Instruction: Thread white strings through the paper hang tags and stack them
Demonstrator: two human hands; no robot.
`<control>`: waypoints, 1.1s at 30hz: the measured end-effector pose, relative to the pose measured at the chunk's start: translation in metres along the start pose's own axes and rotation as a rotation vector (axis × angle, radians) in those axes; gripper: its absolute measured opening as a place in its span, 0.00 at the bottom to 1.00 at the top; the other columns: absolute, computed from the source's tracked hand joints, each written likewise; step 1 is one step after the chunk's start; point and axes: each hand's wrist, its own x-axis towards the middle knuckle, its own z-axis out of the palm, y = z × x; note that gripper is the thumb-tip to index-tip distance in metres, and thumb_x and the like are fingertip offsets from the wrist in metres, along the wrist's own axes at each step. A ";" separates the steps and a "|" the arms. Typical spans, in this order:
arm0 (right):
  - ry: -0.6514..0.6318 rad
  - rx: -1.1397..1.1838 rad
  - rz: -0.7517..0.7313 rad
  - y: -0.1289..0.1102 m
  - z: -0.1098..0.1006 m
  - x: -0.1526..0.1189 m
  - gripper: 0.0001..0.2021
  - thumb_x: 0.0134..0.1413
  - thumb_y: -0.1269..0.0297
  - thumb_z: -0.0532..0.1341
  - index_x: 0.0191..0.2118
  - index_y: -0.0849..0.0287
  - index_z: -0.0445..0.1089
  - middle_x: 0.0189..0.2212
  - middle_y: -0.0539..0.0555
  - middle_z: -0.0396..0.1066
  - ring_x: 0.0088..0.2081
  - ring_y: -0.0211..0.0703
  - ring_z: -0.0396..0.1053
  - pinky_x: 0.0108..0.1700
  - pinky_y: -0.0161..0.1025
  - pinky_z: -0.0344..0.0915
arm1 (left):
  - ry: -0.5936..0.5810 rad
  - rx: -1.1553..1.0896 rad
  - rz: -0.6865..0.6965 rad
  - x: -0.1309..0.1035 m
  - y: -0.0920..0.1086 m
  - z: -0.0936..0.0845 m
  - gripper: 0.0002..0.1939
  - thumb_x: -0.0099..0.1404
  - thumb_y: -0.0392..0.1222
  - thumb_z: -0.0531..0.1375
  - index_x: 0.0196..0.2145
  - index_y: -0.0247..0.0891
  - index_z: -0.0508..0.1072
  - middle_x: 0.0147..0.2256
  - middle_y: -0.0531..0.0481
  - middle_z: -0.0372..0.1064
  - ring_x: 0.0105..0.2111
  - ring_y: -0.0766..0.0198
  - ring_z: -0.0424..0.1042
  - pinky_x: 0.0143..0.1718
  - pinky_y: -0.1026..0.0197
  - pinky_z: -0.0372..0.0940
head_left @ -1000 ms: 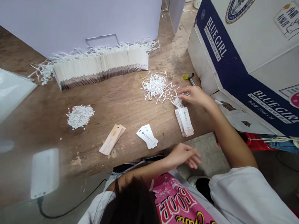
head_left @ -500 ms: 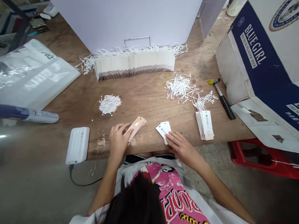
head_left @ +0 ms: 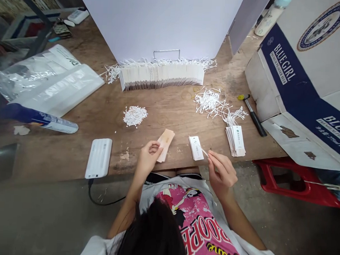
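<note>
Nearest the body, the left hand (head_left: pixel 150 153) is gripping the peach tags (head_left: pixel 167 141) by their side, near the table's (head_left: pixel 176 107) front edge. The right hand (head_left: pixel 223 172) is pinching 1 thin white strand (head_left: pixel 204 152), fingertips together; the white tags (head_left: pixel 196 149) are lying between the 2 hands, and whether the strand is touching them is hard to tell.

These 2 small stacks are showing no attached strings. Just past the right hand, a strung bundle (head_left: pixel 237 141) is lying fanned, and farther off a long strung row (head_left: pixel 161 76) is standing on edge, so strung pieces are seemingly far outnumbering bare ones. Loose strings (head_left: pixel 209 101) are remaining in a tangle, partly meeting the bundle's strings.

Around them, a power bank (head_left: pixel 98 158) is sitting leftward, white bits (head_left: pixel 135 116) are forming a heap, and a hammer (head_left: pixel 255 118) is lying rightward. A carton (head_left: pixel 290 76) is crowding the right side; a pale panel (head_left: pixel 168 26) is blocking the far side.
</note>
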 end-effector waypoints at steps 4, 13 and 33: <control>0.045 0.075 0.019 -0.026 0.024 0.008 0.19 0.48 0.83 0.64 0.46 0.58 0.73 0.37 0.60 0.77 0.38 0.46 0.75 0.38 0.43 0.73 | 0.052 0.063 -0.012 -0.006 0.003 0.008 0.10 0.58 0.43 0.60 0.36 0.36 0.74 0.30 0.48 0.76 0.27 0.63 0.75 0.30 0.63 0.68; 0.038 0.074 0.097 -0.026 0.036 0.002 0.15 0.51 0.81 0.63 0.43 0.58 0.74 0.35 0.59 0.77 0.36 0.45 0.75 0.39 0.44 0.72 | 0.193 0.463 0.092 0.000 0.004 -0.001 0.10 0.61 0.42 0.58 0.36 0.39 0.79 0.38 0.41 0.74 0.43 0.47 0.68 0.46 0.49 0.60; -0.101 0.244 -0.116 -0.049 0.053 -0.010 0.15 0.49 0.77 0.66 0.45 0.64 0.73 0.38 0.60 0.78 0.39 0.47 0.72 0.38 0.42 0.75 | -0.087 -0.721 -0.080 -0.042 0.034 0.036 0.11 0.61 0.45 0.60 0.40 0.39 0.68 0.36 0.50 0.72 0.35 0.63 0.73 0.38 0.63 0.67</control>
